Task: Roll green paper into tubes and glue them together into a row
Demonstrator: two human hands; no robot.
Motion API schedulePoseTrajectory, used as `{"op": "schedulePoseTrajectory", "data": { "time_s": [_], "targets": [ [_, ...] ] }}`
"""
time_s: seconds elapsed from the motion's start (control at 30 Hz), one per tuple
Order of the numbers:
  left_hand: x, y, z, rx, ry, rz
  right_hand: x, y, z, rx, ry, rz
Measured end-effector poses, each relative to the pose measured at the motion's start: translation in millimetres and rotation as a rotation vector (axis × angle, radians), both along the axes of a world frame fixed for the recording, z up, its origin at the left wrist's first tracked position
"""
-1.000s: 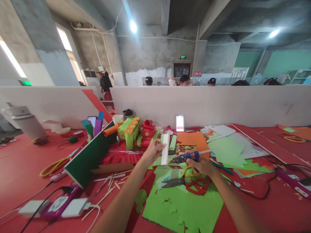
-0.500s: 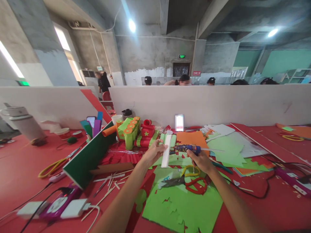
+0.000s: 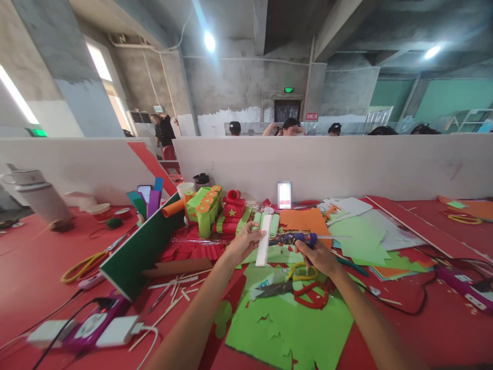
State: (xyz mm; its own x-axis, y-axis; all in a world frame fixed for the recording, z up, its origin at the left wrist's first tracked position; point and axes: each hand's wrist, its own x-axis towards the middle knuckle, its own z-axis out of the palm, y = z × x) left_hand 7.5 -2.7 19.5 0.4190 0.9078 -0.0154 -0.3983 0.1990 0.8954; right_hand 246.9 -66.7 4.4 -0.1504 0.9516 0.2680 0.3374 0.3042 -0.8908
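My left hand (image 3: 242, 242) grips a white foam strip (image 3: 264, 240), held nearly upright above the red table (image 3: 34, 267). My right hand (image 3: 316, 255) is closed on a blue glue gun (image 3: 293, 238) lying level, its nozzle pointing left at the strip's right edge. A clear glue stick juts from the gun's back toward the right. Below the hands lie scissors with yellow and red handles (image 3: 298, 288) on a bright green sheet (image 3: 292, 329).
Green and red paper craft models (image 3: 215, 208) stand behind the hands, beside a dark green board (image 3: 140, 252). Orange, green and white sheets (image 3: 354, 231) spread to the right. Power strips and cables (image 3: 88, 326) lie front left. A white partition (image 3: 327, 167) backs the table; people sit beyond it.
My right hand raised the glue gun and levelled it, bringing the nozzle to the strip's edge. The left hand and strip shifted only slightly.
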Motion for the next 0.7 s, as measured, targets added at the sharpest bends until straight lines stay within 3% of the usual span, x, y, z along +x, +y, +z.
{"op": "schedulePoseTrajectory", "data": {
  "time_s": [0.17,0.43,0.7],
  "targets": [
    [0.3,0.8,-0.8,0.001,-0.007,0.009,1.2,-1.8,0.7,-0.025,0.000,0.019],
    [0.7,-2.1,2.3,0.003,-0.007,-0.009,4.3,9.1,-8.4,-0.037,0.060,-0.094],
    [-0.1,-1.7,1.8,0.007,-0.009,-0.011,-2.2,-3.6,5.3,-0.029,0.016,-0.037]
  ]
}}
